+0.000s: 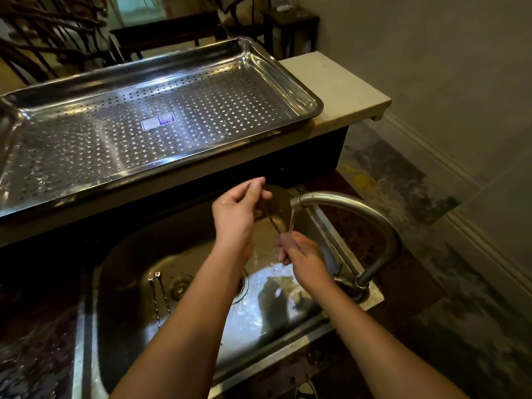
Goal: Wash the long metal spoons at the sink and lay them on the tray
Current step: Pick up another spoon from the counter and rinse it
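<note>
Steel is everywhere here: a long thin spoon point(270, 218) is held slantwise over the sink point(184, 251), its upper end pinched between thumb and fingertips of the left hand point(236, 214), its lower end closed inside the fingers of the right hand point(302, 260), right under the thin stream from the curved tap point(359, 208). Holding it at both ends likely keeps the slim handle steady and lets water run down its length while the right fingers rub the bowl, which is hidden in that grip. Two more long spoons point(158, 298) lie side by side on the sink floor to the left of the drain point(241, 283), probably waiting their turn. The perforated tray point(288, 79) sits on the raised bench point(339, 90) just behind the sink, within easy reach, and carries only a sticker point(157, 121), so no spoon has been laid there yet; its holes should let rinsed pieces drip dry. The sink floor is wet and glaring. Beyond, the room is dim, with dark wooden furniture point(172, 33) and a stained, patchy floor point(431, 226) along a pale wall.
</note>
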Action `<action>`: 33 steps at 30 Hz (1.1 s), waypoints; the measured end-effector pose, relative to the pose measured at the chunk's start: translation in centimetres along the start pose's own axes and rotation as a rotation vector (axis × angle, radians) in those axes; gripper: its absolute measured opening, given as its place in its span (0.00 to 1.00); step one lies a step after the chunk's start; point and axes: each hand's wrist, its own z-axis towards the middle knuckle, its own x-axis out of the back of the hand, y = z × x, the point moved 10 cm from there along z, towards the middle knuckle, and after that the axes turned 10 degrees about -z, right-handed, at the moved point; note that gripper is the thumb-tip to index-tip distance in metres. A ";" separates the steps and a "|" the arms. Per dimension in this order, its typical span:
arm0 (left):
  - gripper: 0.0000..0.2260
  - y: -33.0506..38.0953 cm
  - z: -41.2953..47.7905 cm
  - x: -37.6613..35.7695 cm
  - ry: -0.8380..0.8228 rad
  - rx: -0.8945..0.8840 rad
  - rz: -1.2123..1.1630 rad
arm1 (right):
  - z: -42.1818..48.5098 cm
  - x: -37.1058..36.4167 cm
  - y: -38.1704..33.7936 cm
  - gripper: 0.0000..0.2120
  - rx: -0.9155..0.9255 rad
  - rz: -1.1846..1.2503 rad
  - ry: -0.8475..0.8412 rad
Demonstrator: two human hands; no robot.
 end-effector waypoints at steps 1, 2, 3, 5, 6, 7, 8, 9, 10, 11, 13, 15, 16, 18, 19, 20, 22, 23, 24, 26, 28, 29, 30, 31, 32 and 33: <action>0.05 -0.2 -0.2 0.4 0.012 0.006 0.023 | 0.1 0.1 0.2 0.15 0.005 -0.006 0.016; 0.05 -1.0 -0.6 0.6 0.008 0.031 0.053 | 0.2 0.2 -0.1 0.14 0.010 -0.002 0.031; 0.05 -2.1 -1.2 0.6 -0.014 0.072 0.085 | 0.4 0.2 -0.6 0.13 0.016 0.007 0.042; 0.06 -4.6 -2.8 0.5 -0.071 0.159 0.127 | 0.9 0.2 -1.8 0.12 0.016 0.036 0.049; 0.06 -5.6 -3.6 0.8 -0.081 0.192 0.122 | 1.0 0.0 -2.1 0.13 0.014 0.043 0.047; 0.07 -6.1 -4.1 1.3 -0.066 0.210 0.103 | 1.0 -0.2 -2.3 0.13 0.021 0.029 0.036; 0.07 -6.4 -4.4 2.2 -0.027 0.216 0.086 | 0.7 -0.7 -2.2 0.12 0.030 -0.003 0.008; 0.07 -6.5 -4.5 3.3 0.026 0.218 0.071 | 0.3 -1.3 -1.7 0.12 0.029 -0.054 -0.033; 0.07 -6.5 -4.6 4.5 0.082 0.222 0.046 | -0.3 -2.1 -0.9 0.11 0.018 -0.103 -0.084; 0.07 -6.5 -4.6 5.7 0.135 0.230 0.003 | -0.9 -2.7 0.0 0.11 0.002 -0.165 -0.132; 0.07 -6.7 -4.7 8.2 0.237 0.251 -0.106 | -2.1 -3.7 1.8 0.11 -0.010 -0.320 -0.200; 0.07 -7.3 -5.3 10.5 0.338 0.279 -0.175 | -2.9 -4.6 2.7 0.12 -0.012 -0.397 -0.234; 0.06 -7.9 -5.8 11.3 0.371 0.299 -0.186 | -3.3 -5.2 2.8 0.12 -0.016 -0.383 -0.238; 0.04 -9.8 -7.1 12.3 0.387 0.360 -0.173 | -3.7 -6.4 2.8 0.13 -0.025 -0.379 -0.241; 0.04 -10.8 -7.9 12.7 0.380 0.389 -0.147 | -4.0 -7.1 2.7 0.13 -0.017 -0.405 -0.257; 0.04 -11.6 -8.6 13.3 0.380 0.410 -0.119 | -4.3 -8.0 2.6 0.13 -0.005 -0.438 -0.288; 0.06 -12.2 -9.6 15.1 0.418 0.423 -0.095 | -5.2 -9.7 2.8 0.12 0.005 -0.477 -0.382; 0.07 -12.3 -9.9 16.5 0.447 0.430 -0.103 | -5.7 -10.2 3.2 0.11 -0.005 -0.481 -0.426; 0.06 -12.3 -10.1 18.0 0.479 0.439 -0.112 | -6.2 -10.4 3.9 0.09 -0.021 -0.493 -0.453; 0.06 -12.2 -10.5 21.7 0.545 0.449 -0.077 | -6.8 -9.9 5.3 0.06 -0.023 -0.599 -0.456; 0.10 -12.1 -10.9 25.6 0.602 0.470 0.018 | -7.2 -9.1 6.2 0.07 0.027 -0.753 -0.431; 0.11 -12.1 -11.1 27.4 0.624 0.486 0.081 | -7.3 -8.9 6.3 0.08 0.055 -0.799 -0.418; 0.11 -11.9 -11.3 29.1 0.635 0.498 0.157 | -7.4 -8.8 6.4 0.08 0.082 -0.826 -0.406; 0.10 -11.8 -11.3 30.7 0.648 0.506 0.239 | -7.5 -8.9 6.2 0.09 0.111 -0.843 -0.396; 0.09 -11.7 -11.3 32.3 0.665 0.509 0.317 | -7.7 -9.2 6.1 0.09 0.141 -0.860 -0.390; 0.10 -11.5 -11.3 33.7 0.680 0.511 0.400 | -8.0 -9.4 5.9 0.09 0.167 -0.879 -0.387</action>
